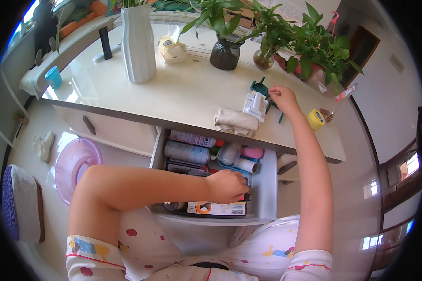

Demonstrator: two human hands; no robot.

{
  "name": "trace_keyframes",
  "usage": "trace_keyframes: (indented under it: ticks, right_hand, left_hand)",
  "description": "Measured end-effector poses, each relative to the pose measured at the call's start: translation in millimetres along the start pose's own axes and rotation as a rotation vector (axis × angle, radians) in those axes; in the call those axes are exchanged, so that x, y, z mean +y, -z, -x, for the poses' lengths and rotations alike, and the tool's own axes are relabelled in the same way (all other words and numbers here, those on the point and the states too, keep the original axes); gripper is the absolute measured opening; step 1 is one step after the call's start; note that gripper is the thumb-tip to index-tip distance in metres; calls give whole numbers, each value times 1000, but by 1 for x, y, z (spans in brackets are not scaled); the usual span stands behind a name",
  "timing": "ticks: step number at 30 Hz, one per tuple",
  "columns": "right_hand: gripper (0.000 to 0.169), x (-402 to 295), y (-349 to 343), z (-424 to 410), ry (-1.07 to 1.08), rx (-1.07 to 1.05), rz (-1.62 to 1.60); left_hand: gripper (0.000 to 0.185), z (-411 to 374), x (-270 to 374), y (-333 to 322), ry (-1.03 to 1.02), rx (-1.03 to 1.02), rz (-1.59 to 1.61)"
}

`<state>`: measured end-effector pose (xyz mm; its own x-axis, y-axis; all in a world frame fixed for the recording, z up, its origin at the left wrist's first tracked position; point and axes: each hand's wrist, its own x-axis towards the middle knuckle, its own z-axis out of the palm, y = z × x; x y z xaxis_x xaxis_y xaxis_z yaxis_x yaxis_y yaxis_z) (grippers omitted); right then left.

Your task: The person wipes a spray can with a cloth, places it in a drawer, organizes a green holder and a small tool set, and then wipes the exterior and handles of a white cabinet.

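Observation:
My left hand [228,186] is down in the pulled-out drawer [267,200], over a black container near a white printed box [216,208]; its fingertips curl down and what they touch is hidden. Up on the tabletop, my right hand [282,96] has thumb and forefinger together at the edge of a dark green plastic piece [259,87]; whether it grips the piece is not plain. Beside that piece lie a white plastic device [256,105] and a folded beige cloth [236,119]. Spray cans [186,151] and a white roll [248,165] lie in the drawer's far part.
Along the cabinet top [183,95] stand a white vase [138,45], a tissue pack [172,49], a dark glass vase [226,52] and leafy plants. A yellow tub [315,119] is at the right, a blue cup [53,77] at the far left. A pink basin [65,172] is on the floor.

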<state>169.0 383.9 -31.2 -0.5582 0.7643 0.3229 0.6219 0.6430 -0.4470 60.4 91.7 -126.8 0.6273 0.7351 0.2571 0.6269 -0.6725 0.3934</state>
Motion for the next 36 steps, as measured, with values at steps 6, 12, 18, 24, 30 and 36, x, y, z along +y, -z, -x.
trace_keyframes:
  ticks: [6, 12, 18, 24, 30, 36]
  right_hand:
    - [25, 20, -10, -3, 216, 245, 182]
    - [28, 16, 2, -6, 206, 3, 199]
    - [26, 7, 10, -1, 143, -25, 28]
    - [28, -7, 4, 8, 109, 54, -49]
    - [28, 4, -7, 2, 27, 69, -138]
    - [24, 8, -17, 2, 115, 168, -92]
  left_hand:
    - [12, 5, -4, 6, -33, 106, 102]
    - [13, -4, 0, 8, 29, 4, 75]
    - [12, 3, -1, 7, 36, 40, 72]
    - [14, 7, -1, 3, 112, 89, 79]
    - [7, 2, 8, 19, 179, 171, -20]
    - [7, 7, 7, 20, 162, 226, -18]
